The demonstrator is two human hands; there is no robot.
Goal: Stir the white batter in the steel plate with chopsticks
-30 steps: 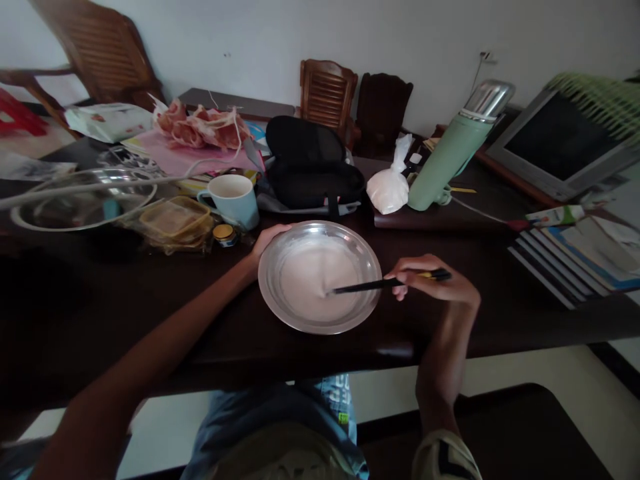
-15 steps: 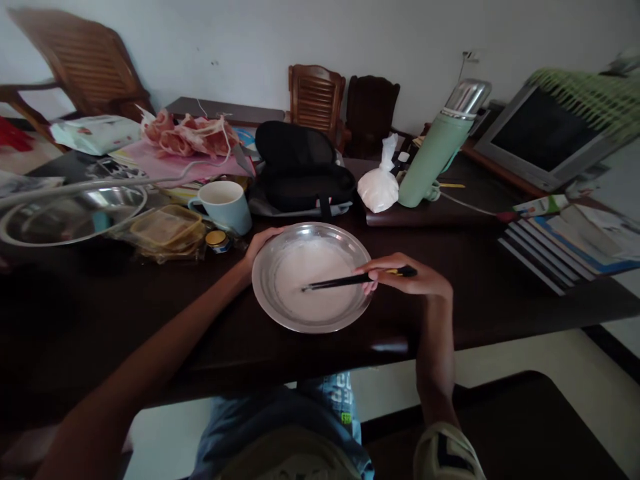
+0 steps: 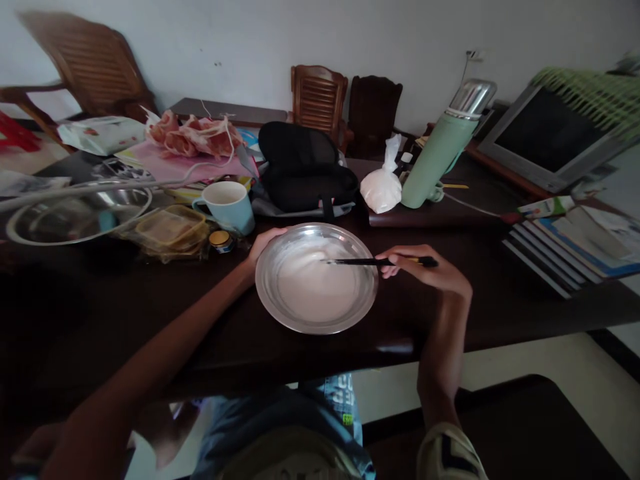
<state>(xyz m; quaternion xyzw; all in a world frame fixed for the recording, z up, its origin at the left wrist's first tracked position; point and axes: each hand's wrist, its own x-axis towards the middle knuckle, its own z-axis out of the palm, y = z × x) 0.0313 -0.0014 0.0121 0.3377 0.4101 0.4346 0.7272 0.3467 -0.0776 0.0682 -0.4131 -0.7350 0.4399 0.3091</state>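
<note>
A wide stainless steel bowl [image 3: 265, 293] stands on the dark table and contains a pale, whitish liquid batter [image 3: 317, 287]. My left hand [image 3: 265, 243] grips the bowl's far left rim; its fingertips are partly hidden behind the edge. From the right, my right hand [image 3: 415, 263] is closed around a pair of black chopsticks [image 3: 357, 261]. Their tips dip into the batter near the far side of the bowl, where the surface is rippled.
Left of the bowl are a small jar [image 3: 221, 241], a light blue mug [image 3: 231, 210], plastic containers [image 3: 170, 230] and another metal bowl [image 3: 55, 233]. Behind lies an open black case [image 3: 305, 173]. A tied bag of white powder [image 3: 381, 190], green thermos [image 3: 437, 157] and books [image 3: 565, 247] stand rightward.
My right hand has moved the chopsticks right and toward the bowl's far side, and ripples now show in the batter there. My left hand stays on the rim.
</note>
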